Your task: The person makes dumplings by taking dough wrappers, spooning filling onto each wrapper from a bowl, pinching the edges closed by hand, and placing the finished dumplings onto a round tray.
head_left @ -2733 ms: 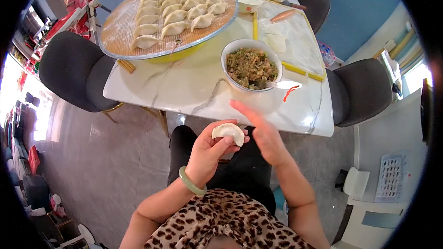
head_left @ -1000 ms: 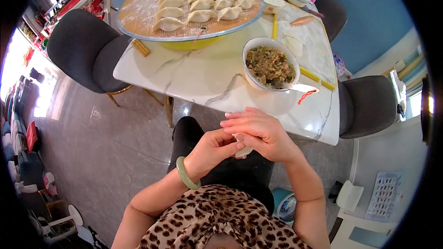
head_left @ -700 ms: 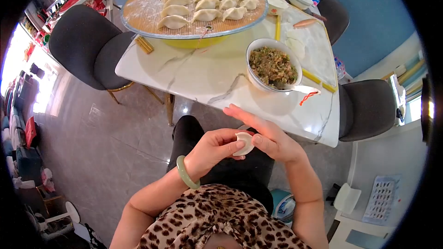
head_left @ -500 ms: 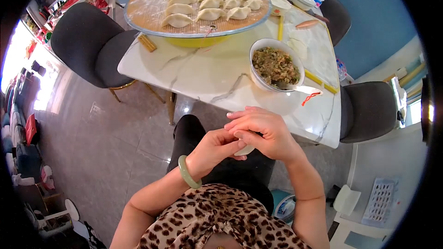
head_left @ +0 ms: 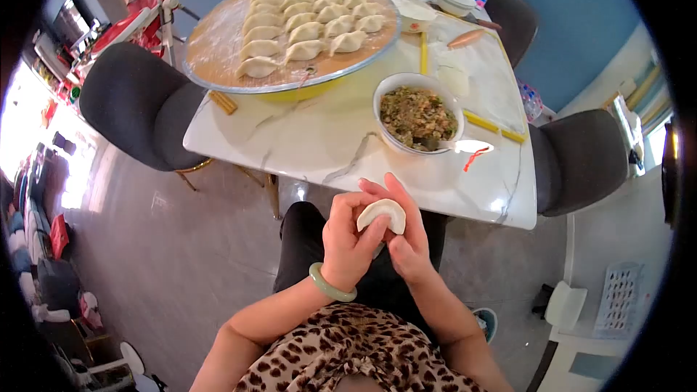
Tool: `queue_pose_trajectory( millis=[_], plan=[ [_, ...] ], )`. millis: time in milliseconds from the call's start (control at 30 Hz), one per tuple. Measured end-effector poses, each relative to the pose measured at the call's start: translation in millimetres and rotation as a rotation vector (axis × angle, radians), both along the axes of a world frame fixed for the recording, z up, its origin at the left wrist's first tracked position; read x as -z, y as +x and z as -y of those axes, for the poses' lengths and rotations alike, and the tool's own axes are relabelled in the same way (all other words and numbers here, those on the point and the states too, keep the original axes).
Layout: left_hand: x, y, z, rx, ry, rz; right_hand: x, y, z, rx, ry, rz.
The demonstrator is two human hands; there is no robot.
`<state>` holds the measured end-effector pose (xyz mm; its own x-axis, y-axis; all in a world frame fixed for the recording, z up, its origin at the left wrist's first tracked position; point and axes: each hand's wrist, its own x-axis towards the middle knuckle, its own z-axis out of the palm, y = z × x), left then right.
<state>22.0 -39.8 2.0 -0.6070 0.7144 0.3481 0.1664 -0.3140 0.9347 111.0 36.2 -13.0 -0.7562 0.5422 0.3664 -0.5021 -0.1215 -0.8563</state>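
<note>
A pale folded dumpling shows its curved edge upward between my hands, just beyond the table's front edge. My left hand, with a green bangle at the wrist, is closed on it, thumb pressed against its near face. Around the dumpling's right side curls my right hand, its fingers reaching up behind. Part of its underside is hidden by my fingers. On the table beyond my hands stands a white bowl of minced filling; a spoon with a red string rests in it.
A round floured board carries rows of dumplings at the back left of the marble table. A rolling pin and a flat wrapper lie on a floured mat at right. Dark chairs flank the table.
My hands have turned so the dumpling, mostly covered before, now shows its curved edge. My right hand has gone from lying over it to its right side. The head view has shifted slightly.
</note>
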Motion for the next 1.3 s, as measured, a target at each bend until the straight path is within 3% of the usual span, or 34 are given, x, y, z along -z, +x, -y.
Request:
queue_pose_trajectory(
  millis=[67, 267, 533, 633, 833, 933, 1167, 1300],
  plan=[
    [-1.2, 7.3, -1.9, 0.015, 0.011, -0.039, -3.8, -8.5, 8.0, 0.131, -0.02, -0.075],
    [-11.1, 9.3, -5.1, 0.014, 0.017, -0.162, -17.0, -7.5, 5.4, 0.101, -0.054, -0.013],
    [-9.6, -1.9, 3.3, 0.298, -0.218, 0.325, -9.4, -6.5, -6.2, 0.037, -0.049, 0.149],
    [-4.7, -1.7, 4.0, 0.29, -0.288, 0.461, -12.0, -2.2, -4.8, -0.009, -0.115, 0.266],
    [7.0, -11.1, 13.6, 0.466, -0.395, 0.557, 1.6, -2.4, -1.2, -0.042, -0.197, 0.367],
    [5.0, -4.7, 13.2, 0.4, -0.442, 0.609, 16.2, -3.7, 0.3, -0.083, -0.214, 0.361],
    [20.7, 1.3, 21.6, 0.364, -0.355, 0.745, 16.5, 6.0, 10.8, -0.062, -0.197, 0.442],
    [33.7, 1.3, 26.4, 0.501, -0.361, 0.816, 28.6, 5.6, 18.9, -0.038, -0.321, 0.346]
  ],
)
